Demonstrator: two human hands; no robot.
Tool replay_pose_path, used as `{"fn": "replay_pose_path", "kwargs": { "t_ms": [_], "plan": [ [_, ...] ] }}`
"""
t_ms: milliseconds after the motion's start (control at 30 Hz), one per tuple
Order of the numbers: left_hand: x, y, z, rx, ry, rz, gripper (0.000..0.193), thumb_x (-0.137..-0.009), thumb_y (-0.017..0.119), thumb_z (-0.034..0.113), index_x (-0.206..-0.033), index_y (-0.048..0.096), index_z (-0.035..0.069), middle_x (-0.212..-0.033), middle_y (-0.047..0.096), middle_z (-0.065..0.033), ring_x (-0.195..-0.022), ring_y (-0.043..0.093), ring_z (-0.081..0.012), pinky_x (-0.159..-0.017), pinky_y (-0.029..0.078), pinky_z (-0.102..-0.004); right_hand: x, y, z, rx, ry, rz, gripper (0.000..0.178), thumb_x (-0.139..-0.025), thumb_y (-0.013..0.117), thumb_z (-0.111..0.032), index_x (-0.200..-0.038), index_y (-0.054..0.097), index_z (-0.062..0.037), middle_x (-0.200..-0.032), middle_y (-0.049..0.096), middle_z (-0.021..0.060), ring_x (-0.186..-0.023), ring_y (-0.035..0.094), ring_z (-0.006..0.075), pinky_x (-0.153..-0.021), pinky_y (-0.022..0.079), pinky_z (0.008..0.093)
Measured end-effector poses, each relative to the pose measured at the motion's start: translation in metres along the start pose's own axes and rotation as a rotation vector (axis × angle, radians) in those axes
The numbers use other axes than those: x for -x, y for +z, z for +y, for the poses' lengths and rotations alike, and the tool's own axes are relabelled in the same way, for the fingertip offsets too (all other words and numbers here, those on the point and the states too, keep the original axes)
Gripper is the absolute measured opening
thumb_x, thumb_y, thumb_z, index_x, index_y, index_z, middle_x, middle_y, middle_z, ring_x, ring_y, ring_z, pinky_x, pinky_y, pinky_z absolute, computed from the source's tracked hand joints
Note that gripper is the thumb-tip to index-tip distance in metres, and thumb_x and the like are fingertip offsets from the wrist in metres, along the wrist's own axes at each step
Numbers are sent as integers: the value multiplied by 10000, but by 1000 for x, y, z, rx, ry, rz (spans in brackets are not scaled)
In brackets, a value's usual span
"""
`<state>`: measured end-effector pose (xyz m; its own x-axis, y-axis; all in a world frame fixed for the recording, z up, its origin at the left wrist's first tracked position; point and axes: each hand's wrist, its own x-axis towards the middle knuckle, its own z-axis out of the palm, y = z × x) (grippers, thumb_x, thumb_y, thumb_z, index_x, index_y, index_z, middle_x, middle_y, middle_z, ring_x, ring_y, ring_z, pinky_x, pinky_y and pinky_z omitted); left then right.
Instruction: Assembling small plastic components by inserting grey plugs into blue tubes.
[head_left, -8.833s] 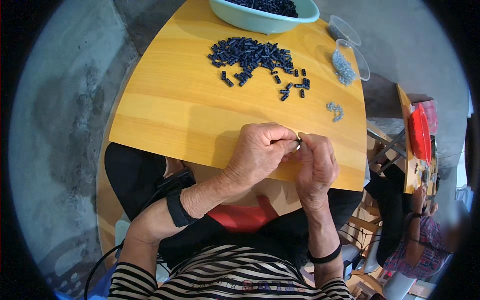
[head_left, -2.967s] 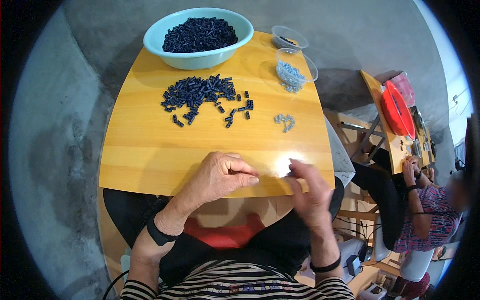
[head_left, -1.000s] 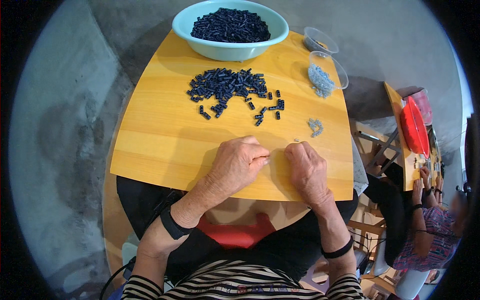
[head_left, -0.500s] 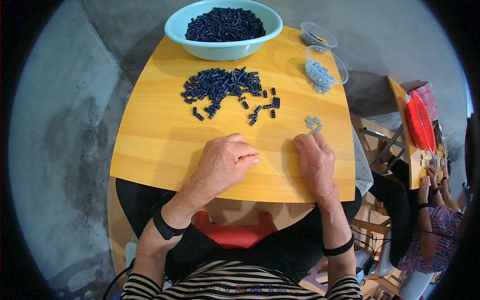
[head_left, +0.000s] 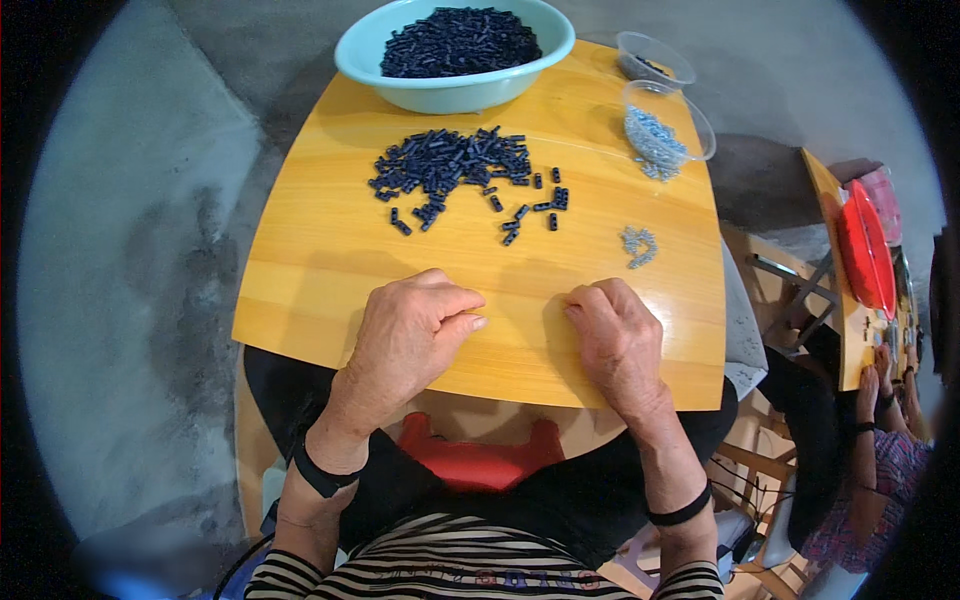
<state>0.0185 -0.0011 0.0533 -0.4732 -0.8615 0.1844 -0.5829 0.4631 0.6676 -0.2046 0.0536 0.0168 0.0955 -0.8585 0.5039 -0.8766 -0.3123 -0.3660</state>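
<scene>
My left hand (head_left: 408, 325) is just above the near part of the wooden table, thumb and forefinger pinched together. Whatever lies between those fingertips is too small or hidden to make out. Across from it, my right hand (head_left: 615, 340) is curled with its fingers bent inward, and its grip is hidden too. Beyond my hands lies a heap of small black plastic pieces with holes (head_left: 445, 165), several scattered at its near edge. A little cluster of small silver screw-like parts (head_left: 638, 246) rests beyond my right hand.
At the far edge stands a light-blue basin (head_left: 455, 92) full of black pieces. A clear tub tipped on its side (head_left: 700, 135) spills silver parts; another clear tub (head_left: 680, 65) is behind it. Off right, a person sits at another table with a red basin (head_left: 866, 250).
My right hand has moved left and a little nearer, turning inward, away from the silver cluster. My left hand has shifted slightly left, still pinched. The whole view has shifted a little.
</scene>
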Motion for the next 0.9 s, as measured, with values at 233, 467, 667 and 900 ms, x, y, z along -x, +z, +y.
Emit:
{"fn": "replay_pose_path", "kwargs": {
  "t_ms": [233,467,667,900],
  "plan": [
    [-15,-19,8,-281,79,44,144,-726,689,95,-851,693,25,-737,622,-150,-698,613,-311,-615,475,-377,-2,-3,0,-76,69,1,132,-732,692,-51,-802,580,-54,-723,562,92,-667,596,277,-573,495,372],
    [-45,8,11,-352,49,119,171,-732,694,132,-872,681,34,-805,633,-140,-753,623,-322,-666,483,-411,0,-2,1,-108,79,4,108,-753,686,-61,-791,585,-56,-717,566,90,-662,598,274,-576,497,375],
    [-43,25,0,-261,6,150,210,-726,710,145,-904,684,37,-811,636,-137,-767,622,-321,-667,488,-399,0,-3,0,-99,82,1,93,-755,682,-53,-796,599,-59,-720,574,88,-668,602,269,-575,495,369],
    [-11,17,-9,-164,48,179,204,-718,715,114,-905,685,38,-792,634,-132,-731,625,-309,-631,492,-371,1,-2,-1,-113,63,21,119,-728,689,-37,-808,605,-65,-725,580,84,-660,602,263,-564,490,359]
  ]
}}
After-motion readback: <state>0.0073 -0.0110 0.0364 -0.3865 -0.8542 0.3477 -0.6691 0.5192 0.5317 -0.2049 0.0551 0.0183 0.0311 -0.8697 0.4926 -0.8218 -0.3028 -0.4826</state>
